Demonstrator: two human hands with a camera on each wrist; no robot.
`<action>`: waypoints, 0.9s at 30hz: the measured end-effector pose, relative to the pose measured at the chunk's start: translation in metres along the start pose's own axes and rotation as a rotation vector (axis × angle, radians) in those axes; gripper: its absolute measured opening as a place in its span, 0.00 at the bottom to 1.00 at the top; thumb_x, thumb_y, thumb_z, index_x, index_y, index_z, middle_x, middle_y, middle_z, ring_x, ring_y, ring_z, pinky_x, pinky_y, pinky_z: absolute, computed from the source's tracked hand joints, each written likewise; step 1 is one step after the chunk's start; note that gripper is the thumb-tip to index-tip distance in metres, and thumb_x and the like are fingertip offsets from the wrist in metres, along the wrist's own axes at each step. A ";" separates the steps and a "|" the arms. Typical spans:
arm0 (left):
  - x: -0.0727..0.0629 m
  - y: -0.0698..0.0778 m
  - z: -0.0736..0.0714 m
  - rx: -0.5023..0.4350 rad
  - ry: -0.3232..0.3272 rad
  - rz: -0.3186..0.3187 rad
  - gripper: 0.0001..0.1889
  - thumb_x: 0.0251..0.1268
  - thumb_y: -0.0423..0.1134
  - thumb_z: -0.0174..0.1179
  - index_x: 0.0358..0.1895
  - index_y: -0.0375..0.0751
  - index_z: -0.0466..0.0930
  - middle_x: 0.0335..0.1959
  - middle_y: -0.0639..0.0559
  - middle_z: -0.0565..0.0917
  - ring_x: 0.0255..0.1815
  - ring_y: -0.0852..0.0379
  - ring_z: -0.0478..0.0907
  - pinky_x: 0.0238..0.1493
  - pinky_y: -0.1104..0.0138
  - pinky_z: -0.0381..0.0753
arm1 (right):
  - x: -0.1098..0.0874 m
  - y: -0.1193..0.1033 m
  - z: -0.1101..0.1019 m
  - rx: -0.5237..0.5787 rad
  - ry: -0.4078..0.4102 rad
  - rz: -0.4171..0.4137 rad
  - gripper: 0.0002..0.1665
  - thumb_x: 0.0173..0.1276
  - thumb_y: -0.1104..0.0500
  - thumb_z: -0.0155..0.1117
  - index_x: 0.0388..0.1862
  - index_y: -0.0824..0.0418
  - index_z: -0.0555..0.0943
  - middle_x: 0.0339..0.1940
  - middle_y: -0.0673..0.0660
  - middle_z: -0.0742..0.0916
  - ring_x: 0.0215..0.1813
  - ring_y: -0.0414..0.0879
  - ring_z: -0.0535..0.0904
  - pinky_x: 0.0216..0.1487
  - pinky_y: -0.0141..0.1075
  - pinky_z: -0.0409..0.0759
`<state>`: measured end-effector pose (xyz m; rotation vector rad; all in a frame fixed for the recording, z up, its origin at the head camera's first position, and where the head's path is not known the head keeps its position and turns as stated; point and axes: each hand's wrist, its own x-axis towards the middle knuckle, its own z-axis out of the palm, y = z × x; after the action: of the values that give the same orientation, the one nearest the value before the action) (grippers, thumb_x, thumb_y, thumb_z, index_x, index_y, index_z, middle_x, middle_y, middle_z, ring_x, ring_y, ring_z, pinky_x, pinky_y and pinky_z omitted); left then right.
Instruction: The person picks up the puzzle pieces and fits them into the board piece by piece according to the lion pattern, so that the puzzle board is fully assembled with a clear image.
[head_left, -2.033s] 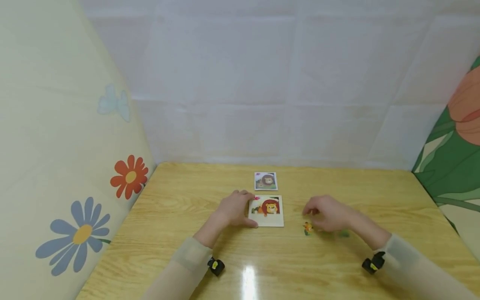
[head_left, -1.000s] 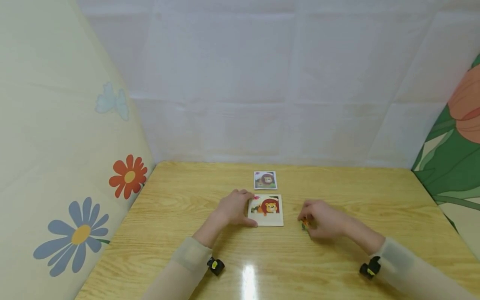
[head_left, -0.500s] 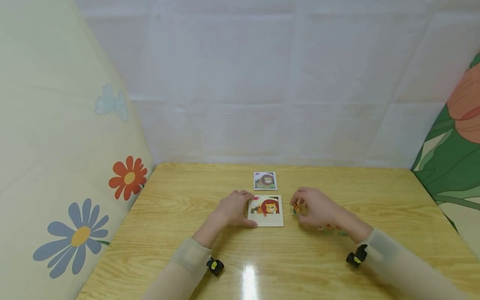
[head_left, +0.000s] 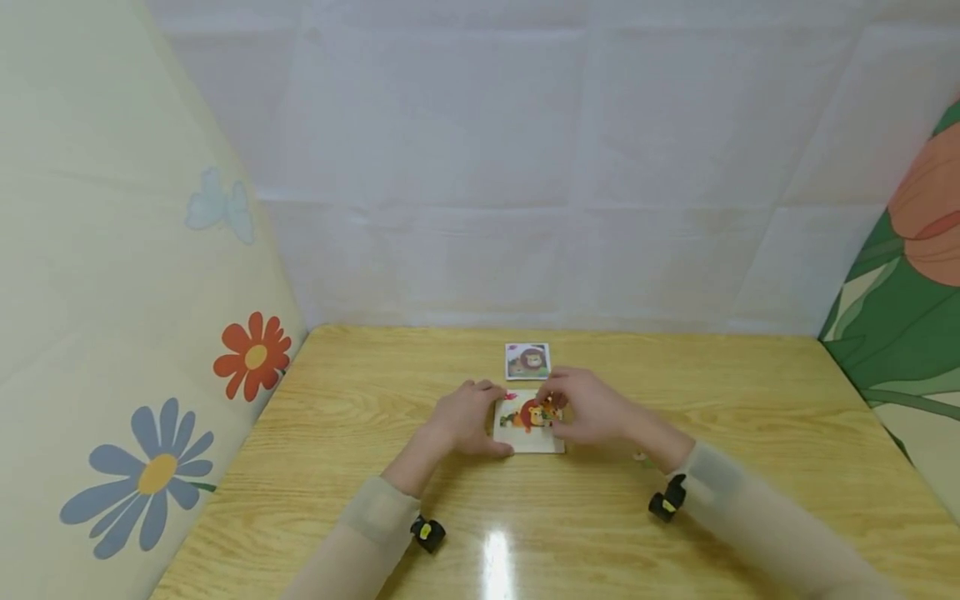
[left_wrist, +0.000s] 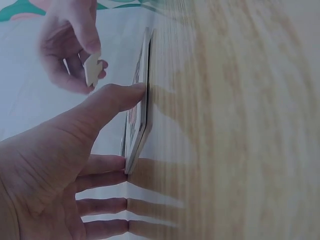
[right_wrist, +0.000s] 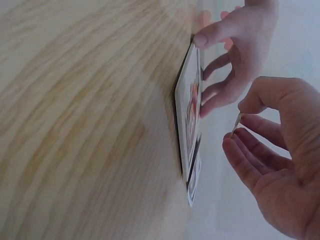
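A square jigsaw board (head_left: 528,440) lies on the table with a partly assembled lion picture; its lower strip is bare and pale. My left hand (head_left: 467,421) steadies the board's left side, the thumb (left_wrist: 131,94) on its near edge and the fingers spread toward its far corner. Above the right part of the board, my right hand (head_left: 592,408) pinches a jigsaw piece (left_wrist: 93,69) between thumb and fingers. The right wrist view shows the piece (right_wrist: 237,124) edge-on, apart from the board. My right fingers cover part of the picture in the head view.
A smaller lion picture card (head_left: 527,360) lies just beyond the board. By my right forearm, a loose piece (head_left: 641,456) shows partly on the wooden table (head_left: 360,367). A white cloth (head_left: 450,167) hangs behind, and flowered cloths stand at both sides.
My right hand picked up a jigsaw piece from the table right of the board and carried it left, over the board's right part. My left hand has kept its place.
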<state>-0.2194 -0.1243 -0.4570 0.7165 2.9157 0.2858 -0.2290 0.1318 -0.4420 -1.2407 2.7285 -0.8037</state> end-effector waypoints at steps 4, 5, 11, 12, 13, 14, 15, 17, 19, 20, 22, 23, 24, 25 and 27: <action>0.000 -0.001 0.000 0.004 0.008 0.004 0.48 0.49 0.64 0.81 0.73 0.45 0.77 0.70 0.44 0.81 0.68 0.41 0.78 0.61 0.45 0.87 | 0.011 -0.009 0.007 0.035 -0.018 -0.032 0.18 0.61 0.64 0.73 0.51 0.62 0.89 0.44 0.54 0.87 0.43 0.44 0.84 0.44 0.31 0.86; 0.000 -0.001 0.000 0.004 0.010 0.005 0.48 0.49 0.64 0.81 0.73 0.45 0.77 0.70 0.45 0.81 0.68 0.41 0.78 0.61 0.45 0.87 | 0.013 -0.010 0.009 0.040 -0.020 -0.039 0.17 0.61 0.64 0.73 0.51 0.62 0.89 0.43 0.54 0.88 0.42 0.45 0.84 0.43 0.30 0.86; -0.001 -0.001 0.001 0.003 0.020 0.019 0.46 0.49 0.63 0.81 0.70 0.44 0.78 0.68 0.45 0.82 0.65 0.42 0.79 0.59 0.46 0.89 | 0.024 -0.015 0.025 0.068 -0.027 -0.066 0.16 0.59 0.67 0.71 0.47 0.65 0.89 0.42 0.56 0.92 0.42 0.43 0.87 0.45 0.26 0.86; 0.000 -0.001 0.001 0.003 0.022 0.020 0.46 0.49 0.63 0.81 0.70 0.43 0.79 0.67 0.45 0.82 0.65 0.42 0.79 0.58 0.47 0.89 | 0.025 -0.015 0.027 0.074 -0.028 -0.072 0.15 0.59 0.67 0.70 0.47 0.65 0.89 0.41 0.56 0.92 0.42 0.43 0.87 0.45 0.26 0.86; 0.000 -0.001 0.001 0.003 0.023 0.021 0.46 0.49 0.63 0.81 0.70 0.43 0.79 0.67 0.45 0.82 0.64 0.42 0.79 0.58 0.47 0.89 | 0.026 -0.015 0.029 0.082 -0.027 -0.079 0.15 0.59 0.67 0.70 0.46 0.65 0.89 0.41 0.56 0.92 0.42 0.43 0.88 0.44 0.26 0.87; 0.000 -0.001 0.001 -0.001 0.024 0.022 0.45 0.49 0.62 0.81 0.69 0.43 0.79 0.67 0.45 0.82 0.64 0.42 0.80 0.58 0.47 0.89 | 0.027 -0.015 0.031 0.088 -0.024 -0.085 0.14 0.58 0.68 0.70 0.45 0.65 0.89 0.40 0.57 0.92 0.41 0.44 0.88 0.44 0.27 0.87; 0.000 -0.001 0.001 -0.004 0.025 0.021 0.45 0.49 0.62 0.82 0.69 0.43 0.79 0.67 0.45 0.82 0.64 0.42 0.80 0.58 0.47 0.89 | 0.027 -0.016 0.032 0.094 -0.024 -0.089 0.14 0.58 0.68 0.69 0.45 0.65 0.89 0.40 0.57 0.92 0.41 0.44 0.88 0.44 0.27 0.87; 0.000 -0.001 0.001 -0.005 0.024 0.020 0.45 0.49 0.62 0.82 0.69 0.43 0.79 0.67 0.45 0.82 0.64 0.42 0.80 0.58 0.47 0.89 | 0.028 -0.017 0.035 0.102 -0.027 -0.095 0.13 0.58 0.68 0.69 0.44 0.66 0.89 0.38 0.57 0.92 0.40 0.44 0.88 0.43 0.27 0.87; 0.000 0.000 0.001 -0.005 0.023 0.018 0.45 0.49 0.62 0.82 0.69 0.42 0.79 0.67 0.45 0.82 0.65 0.42 0.80 0.59 0.47 0.89 | 0.029 -0.018 0.036 0.104 -0.035 -0.086 0.13 0.59 0.68 0.69 0.44 0.65 0.89 0.38 0.56 0.93 0.39 0.42 0.88 0.43 0.27 0.87; 0.001 0.000 0.001 -0.005 0.023 0.017 0.46 0.48 0.62 0.82 0.69 0.42 0.79 0.67 0.45 0.82 0.65 0.42 0.79 0.59 0.47 0.89 | 0.029 -0.020 0.037 0.102 -0.038 -0.083 0.13 0.60 0.68 0.69 0.44 0.65 0.89 0.38 0.56 0.93 0.39 0.42 0.87 0.43 0.27 0.87; 0.001 -0.001 0.002 -0.001 0.024 0.015 0.46 0.48 0.62 0.82 0.70 0.43 0.79 0.67 0.45 0.82 0.65 0.42 0.79 0.59 0.47 0.89 | 0.029 -0.022 0.038 0.093 -0.040 -0.076 0.13 0.61 0.68 0.69 0.44 0.65 0.89 0.38 0.56 0.93 0.39 0.42 0.87 0.43 0.26 0.87; 0.001 -0.001 0.002 -0.001 0.027 0.015 0.46 0.48 0.62 0.81 0.70 0.43 0.79 0.67 0.45 0.82 0.65 0.42 0.79 0.58 0.47 0.89 | 0.029 -0.023 0.038 0.090 -0.039 -0.076 0.12 0.61 0.67 0.68 0.44 0.65 0.89 0.38 0.56 0.93 0.39 0.42 0.87 0.43 0.26 0.86; 0.001 -0.001 0.002 -0.002 0.029 0.016 0.46 0.48 0.62 0.81 0.70 0.43 0.79 0.67 0.45 0.82 0.65 0.42 0.79 0.58 0.47 0.89 | 0.030 -0.024 0.039 0.089 -0.036 -0.079 0.12 0.61 0.68 0.68 0.44 0.65 0.89 0.38 0.56 0.93 0.39 0.41 0.87 0.43 0.26 0.86; 0.001 -0.001 0.002 -0.002 0.031 0.017 0.46 0.49 0.62 0.81 0.70 0.43 0.79 0.67 0.45 0.82 0.65 0.42 0.79 0.57 0.47 0.89 | 0.030 -0.025 0.039 0.083 -0.034 -0.083 0.12 0.61 0.68 0.68 0.43 0.64 0.90 0.38 0.56 0.93 0.39 0.41 0.87 0.42 0.25 0.86; 0.001 -0.001 0.002 0.000 0.036 0.021 0.45 0.49 0.62 0.81 0.69 0.43 0.79 0.66 0.46 0.82 0.64 0.42 0.80 0.56 0.47 0.89 | 0.030 -0.026 0.040 0.080 -0.032 -0.091 0.12 0.61 0.69 0.67 0.42 0.64 0.89 0.37 0.55 0.93 0.38 0.42 0.86 0.42 0.26 0.85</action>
<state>-0.2204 -0.1246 -0.4594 0.7505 2.9438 0.3045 -0.2216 0.0784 -0.4594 -1.3570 2.6044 -0.8836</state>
